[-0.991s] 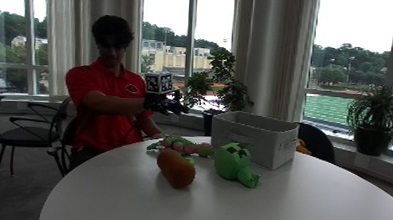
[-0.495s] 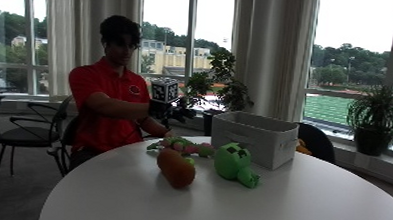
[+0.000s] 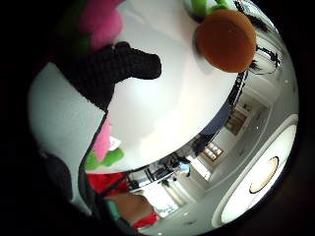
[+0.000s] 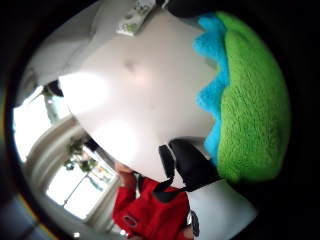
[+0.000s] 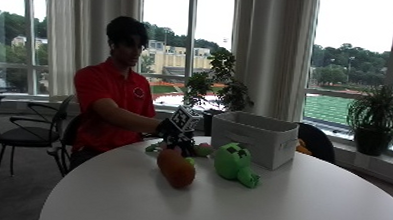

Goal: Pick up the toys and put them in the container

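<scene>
Gloved right hand (image 5: 171, 130) lowered over the toys at the table's far edge, mid-frame; whether its fingers are apart or closed cannot be told.

Outside view: orange toy (image 5: 176, 167) lies long axis toward the camera; green block-faced toy (image 5: 232, 163) beside it, right; white container (image 5: 255, 137) behind. Forearm reaches rightward, hand angled down. Palm views alone show a pink-green plush (image 3: 98, 22) and a green-blue plush (image 4: 250, 95) close to the palm, on the table (image 3: 167, 103).

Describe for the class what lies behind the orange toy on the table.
Behind the orange toy lies a pink and green toy, with the gloved right hand down over it. The hand and the orange toy cover much of it, so its shape cannot be told.
</scene>
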Available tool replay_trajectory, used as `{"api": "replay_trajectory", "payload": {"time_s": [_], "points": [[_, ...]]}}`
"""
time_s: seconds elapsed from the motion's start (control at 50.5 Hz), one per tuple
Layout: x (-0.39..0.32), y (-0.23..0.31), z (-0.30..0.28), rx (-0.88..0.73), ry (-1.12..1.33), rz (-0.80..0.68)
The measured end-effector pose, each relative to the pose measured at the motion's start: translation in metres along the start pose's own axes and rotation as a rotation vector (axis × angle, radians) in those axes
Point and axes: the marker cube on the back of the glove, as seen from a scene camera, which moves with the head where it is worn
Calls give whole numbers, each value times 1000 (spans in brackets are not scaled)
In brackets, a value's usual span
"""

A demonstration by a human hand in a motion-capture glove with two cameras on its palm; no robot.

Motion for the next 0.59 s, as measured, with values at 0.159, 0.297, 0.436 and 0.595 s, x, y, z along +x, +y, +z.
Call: {"api": "replay_trajectory", "payload": {"time_s": [0.159,0.297,0.436,0.595], "points": [[11,-2,-4,43,-64,-34],[17,-1,-1,320,-148,-15],[25,10,-10,420,-227,2],[70,13,-48,462,-312,20]]}}
